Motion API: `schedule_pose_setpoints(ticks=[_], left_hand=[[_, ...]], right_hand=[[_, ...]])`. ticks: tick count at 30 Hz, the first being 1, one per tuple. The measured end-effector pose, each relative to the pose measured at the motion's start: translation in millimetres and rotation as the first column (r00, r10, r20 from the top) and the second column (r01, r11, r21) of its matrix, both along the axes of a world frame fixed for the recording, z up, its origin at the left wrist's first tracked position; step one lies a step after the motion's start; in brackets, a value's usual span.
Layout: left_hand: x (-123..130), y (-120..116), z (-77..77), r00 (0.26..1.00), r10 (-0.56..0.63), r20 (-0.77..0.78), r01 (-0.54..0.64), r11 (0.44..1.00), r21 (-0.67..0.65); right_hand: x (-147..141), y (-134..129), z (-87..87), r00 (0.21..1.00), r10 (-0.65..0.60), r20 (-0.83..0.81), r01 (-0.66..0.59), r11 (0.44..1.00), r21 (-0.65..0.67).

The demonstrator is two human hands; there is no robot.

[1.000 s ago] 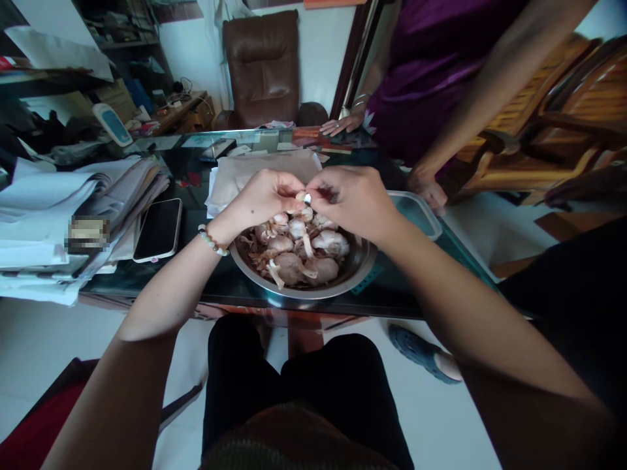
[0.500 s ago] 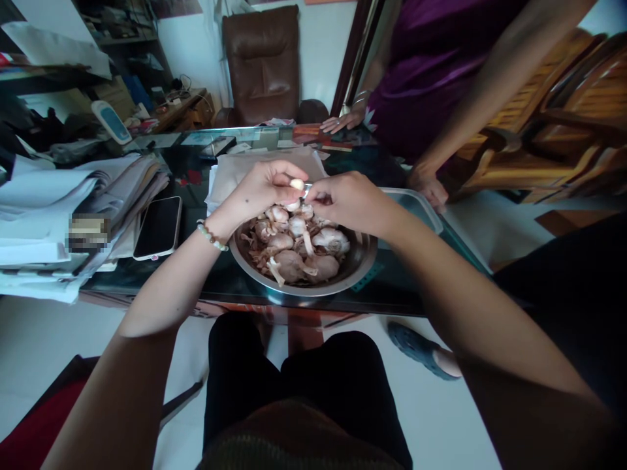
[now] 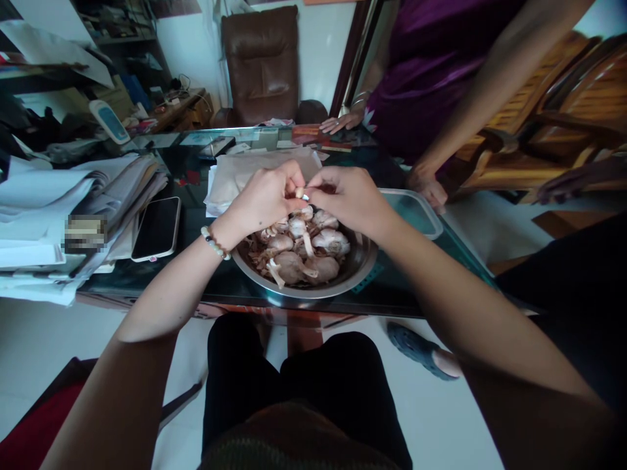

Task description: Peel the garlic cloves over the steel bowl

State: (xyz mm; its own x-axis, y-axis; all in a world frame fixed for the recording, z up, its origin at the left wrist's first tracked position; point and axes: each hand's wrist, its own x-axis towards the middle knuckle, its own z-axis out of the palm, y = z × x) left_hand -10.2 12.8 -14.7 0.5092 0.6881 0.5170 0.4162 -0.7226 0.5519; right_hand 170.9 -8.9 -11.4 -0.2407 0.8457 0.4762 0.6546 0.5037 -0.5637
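Pinched in the fingers of my left hand [image 3: 272, 189] is a pale garlic clove [image 3: 299, 192]. My right hand [image 3: 345, 192] is closed against it, gripping a small shiny metal blade [image 3: 305, 198]; its handle is hidden by the fingers. Both hands meet above the far side of a steel bowl [image 3: 343, 289]. Several whole garlic bulbs [image 3: 323, 267] with papery skins and stalks fill the bowl.
A clear plastic container [image 3: 416, 212] sits right of the bowl. Papers [image 3: 264, 171] lie behind it; a phone [image 3: 157, 228] and a stack of papers [image 3: 44, 215] are left. Another person's hands [image 3: 428, 189] rest on the glass-topped desk. Another hand [image 3: 563, 186] shows far right.
My left hand has turned, its fingers curling more around the clove. My right hand has moved slightly closer to it. Another person's hand has come into view at the far right.
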Motion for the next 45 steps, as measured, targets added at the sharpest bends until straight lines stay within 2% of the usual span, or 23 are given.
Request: schedule_pose_setpoints(ticks=[6,12,16,22,27,37,40,45], left_hand=[[1,6,-3.0,0.983,-0.104,0.150,0.128,0.979,-0.159],[-1,13,-3.0,0.952,-0.148,0.268,0.233,0.919,-0.318],[-4,17,-4.6,0.948,-0.165,0.271,0.256,0.901,-0.351],[-3,18,-7.4,0.956,-0.167,0.241,0.244,0.908,-0.341],[-3,14,-3.6,0.959,-0.138,0.249,0.224,0.906,-0.359],[-5,12,1.9,0.919,-0.039,0.393,0.258,0.811,-0.525],[-5,13,0.3,0.917,-0.031,0.399,0.260,0.803,-0.536],[-4,12,-1.5,0.915,-0.057,0.399,0.281,0.800,-0.530]], right_hand=[[6,4,-0.8,1.000,-0.026,0.017,0.026,0.999,-0.025],[7,-2,9.1,0.964,-0.007,0.267,0.046,0.989,-0.137],[9,-4,10.5,0.945,0.066,0.319,-0.003,0.981,-0.192],[10,1,4.2,0.989,0.022,0.143,-0.014,0.999,-0.051],[6,-2,4.0,0.997,0.011,0.077,-0.010,1.000,-0.011],[4,-4,4.4,0.993,0.044,-0.110,-0.050,0.997,-0.054],[4,-2,1.8,0.982,0.039,-0.186,-0.056,0.994,-0.089],[4,1,-0.6,0.932,0.060,-0.357,-0.144,0.966,-0.213]])
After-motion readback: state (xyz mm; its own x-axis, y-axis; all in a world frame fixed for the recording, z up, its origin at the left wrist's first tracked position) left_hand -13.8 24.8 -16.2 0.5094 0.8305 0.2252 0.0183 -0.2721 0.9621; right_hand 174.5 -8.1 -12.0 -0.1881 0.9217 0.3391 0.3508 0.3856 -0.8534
